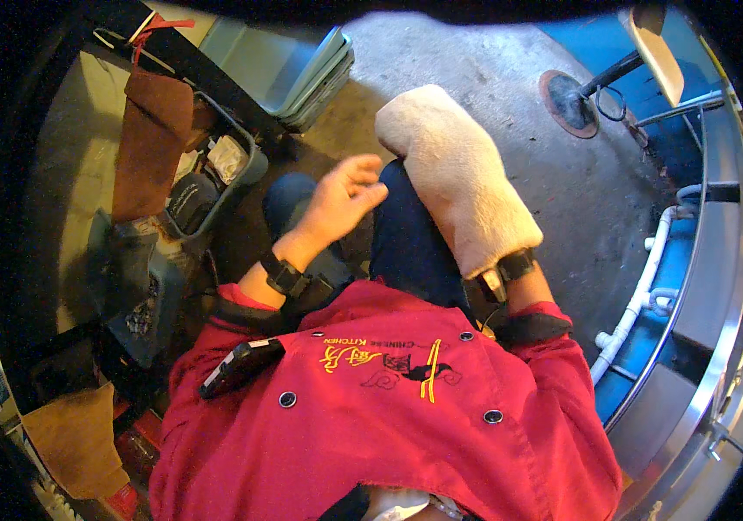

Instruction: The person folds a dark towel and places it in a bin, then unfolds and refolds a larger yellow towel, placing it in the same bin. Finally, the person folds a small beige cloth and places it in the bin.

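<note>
A cream fleece mitt [459,179] covers my right hand and reaches down to a black wrist strap; the hand itself is hidden inside it. My left hand [345,195] is bare, with its fingers loosely curled and apart and nothing in them. It hovers over my dark-trousered knees, left of the mitt, with a gap between the two. A black band [285,275] sits on my left wrist. Across my lap and chest spreads a red jacket [384,417] with yellow embroidery, and a black device [241,368] is attached at its left side.
Stacked grey-green plastic bins [267,65] stand at the upper left. Below them is a grey tub [257,166] holding a dark cap and packets, beside a brown cloth [153,143]. White pipes [645,280] run under a steel counter [703,286] on the right. A round metal base [570,104] stands on the floor.
</note>
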{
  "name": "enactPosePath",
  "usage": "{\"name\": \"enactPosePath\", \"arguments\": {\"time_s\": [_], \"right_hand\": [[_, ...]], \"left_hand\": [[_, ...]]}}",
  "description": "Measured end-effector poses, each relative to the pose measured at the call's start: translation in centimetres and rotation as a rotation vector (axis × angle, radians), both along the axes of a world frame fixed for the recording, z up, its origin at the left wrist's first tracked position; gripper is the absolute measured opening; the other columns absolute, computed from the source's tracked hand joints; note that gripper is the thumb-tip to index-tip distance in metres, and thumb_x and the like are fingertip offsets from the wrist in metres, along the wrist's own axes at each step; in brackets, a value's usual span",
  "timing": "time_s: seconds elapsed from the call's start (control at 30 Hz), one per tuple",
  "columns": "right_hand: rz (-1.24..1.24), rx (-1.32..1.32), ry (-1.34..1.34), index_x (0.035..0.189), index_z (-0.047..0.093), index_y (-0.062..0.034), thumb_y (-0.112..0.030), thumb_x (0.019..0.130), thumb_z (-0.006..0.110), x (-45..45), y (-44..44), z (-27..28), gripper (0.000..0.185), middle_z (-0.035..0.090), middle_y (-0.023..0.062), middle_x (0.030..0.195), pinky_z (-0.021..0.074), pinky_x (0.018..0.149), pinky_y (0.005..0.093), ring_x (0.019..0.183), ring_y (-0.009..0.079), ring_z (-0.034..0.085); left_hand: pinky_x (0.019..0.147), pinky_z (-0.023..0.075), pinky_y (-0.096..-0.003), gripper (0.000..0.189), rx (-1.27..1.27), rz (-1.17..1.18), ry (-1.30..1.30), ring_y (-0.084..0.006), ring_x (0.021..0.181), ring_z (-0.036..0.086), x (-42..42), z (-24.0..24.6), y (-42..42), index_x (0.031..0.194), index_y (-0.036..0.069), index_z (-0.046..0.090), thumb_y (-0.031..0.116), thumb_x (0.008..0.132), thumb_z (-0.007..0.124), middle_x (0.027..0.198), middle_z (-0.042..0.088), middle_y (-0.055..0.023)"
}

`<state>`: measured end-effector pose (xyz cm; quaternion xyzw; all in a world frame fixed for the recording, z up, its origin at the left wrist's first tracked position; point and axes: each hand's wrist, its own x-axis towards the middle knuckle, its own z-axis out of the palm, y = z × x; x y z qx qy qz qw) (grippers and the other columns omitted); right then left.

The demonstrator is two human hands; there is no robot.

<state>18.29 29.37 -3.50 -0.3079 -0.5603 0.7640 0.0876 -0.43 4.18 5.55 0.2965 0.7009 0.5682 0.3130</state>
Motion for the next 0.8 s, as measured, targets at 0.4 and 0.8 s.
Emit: {"name": "enactPosePath", "arguments": {"time_s": [0.4, 0.8], "right_hand": [[0.068, 0.164, 0.04, 0.132, 0.053, -0.0014, -0.03, 0.096, 0.059, 2.7, 0.6, 7.5, 0.046, 0.057, 0.0131, 0.134, 0.039, 0.107, 0.0414, 0.124, 0.0269, 0.053], [0.145, 0.265, 0.002, 0.13, 0.054, -0.001, -0.029, 0.096, 0.059, 4.6, -1.4, 8.5, 0.043, 0.059, 0.0127, 0.131, 0.0406, 0.106, 0.0403, 0.122, 0.0262, 0.054]], "left_hand": [[0.114, 0.0329, -0.0426, 0.075, 0.418, -0.204, -0.524, -0.0258, 0.135, 0.044, -7.0, 0.8, 5.7, 0.145, -0.001, 0.041, 0.06, 0.101, 0.042, 0.144, 0.05, -0.0136], [0.114, 0.0343, -0.0427, 0.073, 0.143, -0.066, -0.639, -0.0262, 0.133, 0.046, -6.9, -6.8, -1.2, 0.144, -0.001, 0.042, 0.058, 0.099, 0.046, 0.142, 0.051, -0.0141]]}}
